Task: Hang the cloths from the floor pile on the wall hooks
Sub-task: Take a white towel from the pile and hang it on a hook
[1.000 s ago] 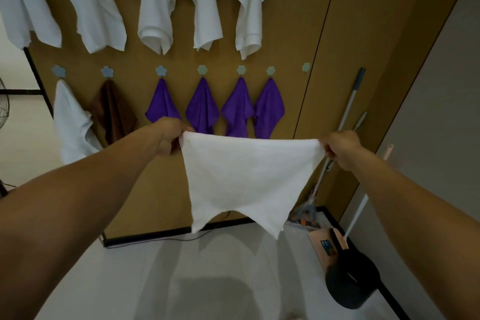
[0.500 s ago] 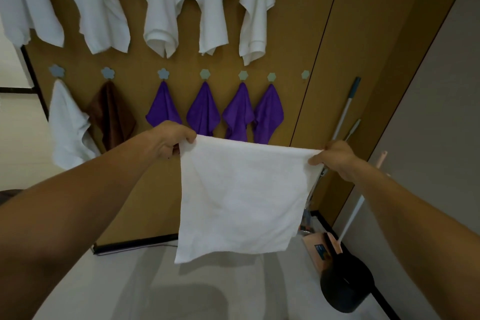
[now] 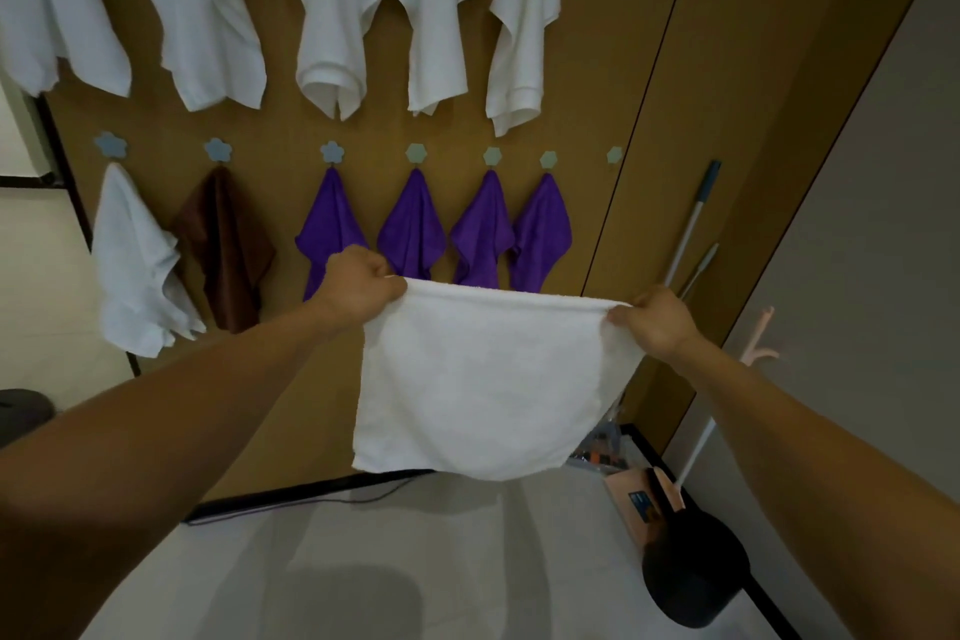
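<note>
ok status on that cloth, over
Left hand and right hand each grip a top corner of the square white terry cloth, spread out. Not yet hooked. Bare pale-blue flower-shaped hook right of the purple cloths.

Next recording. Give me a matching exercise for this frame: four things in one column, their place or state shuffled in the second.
1. held white cloth
2. brown cloth
3. purple cloths
4. rightmost lower hook

A. bare
B. on four neighbouring lower hooks
C. stretched between left hand and right hand
D. on the second visible lower hook from the left

Pairs: 1-C, 2-D, 3-B, 4-A
</note>
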A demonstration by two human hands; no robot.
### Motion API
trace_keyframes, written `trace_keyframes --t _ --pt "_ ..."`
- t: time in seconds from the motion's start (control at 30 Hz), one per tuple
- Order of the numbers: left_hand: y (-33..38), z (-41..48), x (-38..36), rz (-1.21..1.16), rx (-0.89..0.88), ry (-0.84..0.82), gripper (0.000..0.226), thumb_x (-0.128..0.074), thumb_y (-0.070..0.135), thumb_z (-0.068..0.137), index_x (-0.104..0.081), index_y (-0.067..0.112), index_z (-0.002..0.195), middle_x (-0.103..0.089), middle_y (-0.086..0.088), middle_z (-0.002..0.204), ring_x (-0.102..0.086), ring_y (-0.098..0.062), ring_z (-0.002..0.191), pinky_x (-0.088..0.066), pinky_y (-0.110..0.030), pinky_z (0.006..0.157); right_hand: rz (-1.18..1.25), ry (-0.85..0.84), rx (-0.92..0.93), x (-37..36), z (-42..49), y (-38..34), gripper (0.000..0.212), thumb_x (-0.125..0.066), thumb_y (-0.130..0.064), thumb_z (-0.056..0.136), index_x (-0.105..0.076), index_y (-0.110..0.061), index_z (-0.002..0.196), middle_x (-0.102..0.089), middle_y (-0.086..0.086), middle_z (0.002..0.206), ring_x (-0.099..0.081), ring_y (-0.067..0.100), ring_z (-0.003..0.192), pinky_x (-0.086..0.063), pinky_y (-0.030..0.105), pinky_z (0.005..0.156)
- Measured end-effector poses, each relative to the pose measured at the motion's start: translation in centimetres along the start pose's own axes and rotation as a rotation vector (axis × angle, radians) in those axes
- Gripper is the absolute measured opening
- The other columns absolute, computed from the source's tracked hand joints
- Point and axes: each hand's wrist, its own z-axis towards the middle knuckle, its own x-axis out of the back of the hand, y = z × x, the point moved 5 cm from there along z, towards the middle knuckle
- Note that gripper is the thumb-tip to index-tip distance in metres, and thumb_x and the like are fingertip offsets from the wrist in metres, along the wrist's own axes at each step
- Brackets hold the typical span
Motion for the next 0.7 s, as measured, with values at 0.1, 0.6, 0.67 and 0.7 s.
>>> trace_keyframes --t 0.1,0.6,0.67,0.7 --pt "1.4 0.5 -1.4 -0.211 -0.028 0.056 0.037 -0.056 -0.004 0.077 -0.034 0.015 0.054 -0.049 0.005 0.059 -0.044 -0.001 0.053 -0.033 -0.012 0.046 0.269 0.145 -0.059 0.2 0.3 0.0 0.035 -0.064 -0.026 0.087 -0.064 0.006 0.1 -0.062 0.02 0.098 -0.061 0.033 0.087 -0.052 0.046 0.076" --pt "9.1 8.9 -13.5 -0.353 -0.038 -0.341 0.043 -0.076 0.062 0.057 -0.068 0.022 0.07 -0.068 0.009 0.071 -0.065 -0.003 0.068 -0.047 -0.015 0.061 0.738 -0.102 0.006 1.2 9.5 0.8 0.015 -0.063 -0.018 0.088 -0.066 -0.008 0.098 -0.061 -0.002 0.078 -0.056 0.009 0.067 -0.045 0.013 0.052" --pt "11.2 9.9 -15.5 -0.165 -0.144 -0.525 0.042 -0.081 0.063 0.054 -0.073 0.031 0.08 -0.071 0.014 0.077 -0.066 0.003 0.071 -0.045 -0.008 0.059 0.68 -0.203 0.129 1.9 11.2 1.5 0.024 -0.076 -0.024 0.08 -0.066 -0.011 0.098 -0.063 -0.003 0.08 -0.058 0.007 0.069 -0.045 0.008 0.052" --pt "12.1 10.3 -16.5 -0.08 -0.171 -0.605 0.038 -0.083 0.058 0.055 -0.074 0.033 0.083 -0.072 0.014 0.08 -0.067 0.002 0.073 -0.046 -0.008 0.06 0.633 -0.254 0.177 2.3 12.1 1.9 0.029 -0.079 -0.021 0.077 -0.065 -0.011 0.101 -0.062 -0.004 0.082 -0.058 0.008 0.072 -0.044 0.006 0.053"
